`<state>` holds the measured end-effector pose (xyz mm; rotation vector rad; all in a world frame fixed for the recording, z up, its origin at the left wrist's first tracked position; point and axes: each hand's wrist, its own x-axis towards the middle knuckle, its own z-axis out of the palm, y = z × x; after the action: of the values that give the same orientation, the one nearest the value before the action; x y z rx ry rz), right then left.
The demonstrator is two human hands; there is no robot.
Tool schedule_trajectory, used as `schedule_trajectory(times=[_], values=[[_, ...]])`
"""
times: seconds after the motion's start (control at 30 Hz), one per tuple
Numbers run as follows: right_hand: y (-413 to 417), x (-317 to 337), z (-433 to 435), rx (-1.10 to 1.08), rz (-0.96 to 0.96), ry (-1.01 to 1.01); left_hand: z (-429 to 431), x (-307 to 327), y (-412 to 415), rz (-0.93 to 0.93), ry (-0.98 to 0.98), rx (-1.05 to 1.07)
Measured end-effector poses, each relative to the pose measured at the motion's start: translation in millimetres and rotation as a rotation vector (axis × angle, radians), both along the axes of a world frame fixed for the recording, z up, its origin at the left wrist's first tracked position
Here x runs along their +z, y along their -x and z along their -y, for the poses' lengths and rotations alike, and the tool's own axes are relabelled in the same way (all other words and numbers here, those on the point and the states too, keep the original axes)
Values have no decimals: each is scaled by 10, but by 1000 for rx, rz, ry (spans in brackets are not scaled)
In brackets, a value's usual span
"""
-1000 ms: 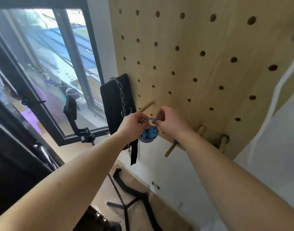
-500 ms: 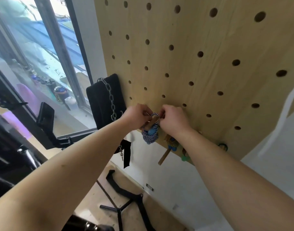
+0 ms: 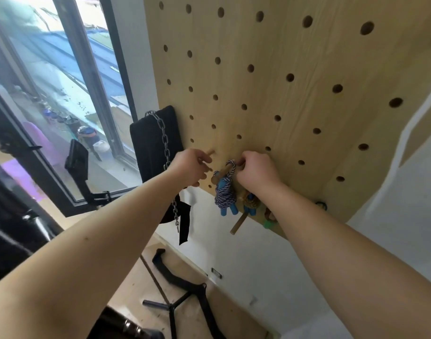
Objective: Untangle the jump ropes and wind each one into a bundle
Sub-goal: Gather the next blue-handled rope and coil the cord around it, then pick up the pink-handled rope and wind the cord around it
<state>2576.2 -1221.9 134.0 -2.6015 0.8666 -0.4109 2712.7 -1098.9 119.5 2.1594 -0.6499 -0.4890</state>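
Blue-and-white jump rope (image 3: 224, 194), already wound into a tight bundle with its blue handles poking out below, hangs at a wooden peg (image 3: 215, 176) on the pegboard (image 3: 307, 69) in the head view. The right hand (image 3: 256, 173) pinches the rope's top loop, which sits at nine o'clock of its knuckles. The left hand (image 3: 188, 167) is curled at ten o'clock of the bundle, beside a second peg (image 3: 210, 152); whether it grips that peg I cannot tell. At four o'clock of the bundle hangs a tan rope bundle (image 3: 249, 203), and a green handle (image 3: 268, 224) peeks out beside the right forearm. The winding looks finished; seating this loop seems all that is left.
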Motion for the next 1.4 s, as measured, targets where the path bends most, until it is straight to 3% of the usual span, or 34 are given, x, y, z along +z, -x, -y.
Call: schedule_trajectory(times=[0.4, 0.97, 1.4], values=[[1012, -130, -1248, -5, 35, -100, -1435, -74, 1126, 72, -70, -152], [2986, -873, -2589, -112, -243, -324, -2475, -920, 2811, 21, -208, -469], [4410, -1599, -3296, -77, -330, -536, -3132, -1636, 4168, -131, -367, -468]])
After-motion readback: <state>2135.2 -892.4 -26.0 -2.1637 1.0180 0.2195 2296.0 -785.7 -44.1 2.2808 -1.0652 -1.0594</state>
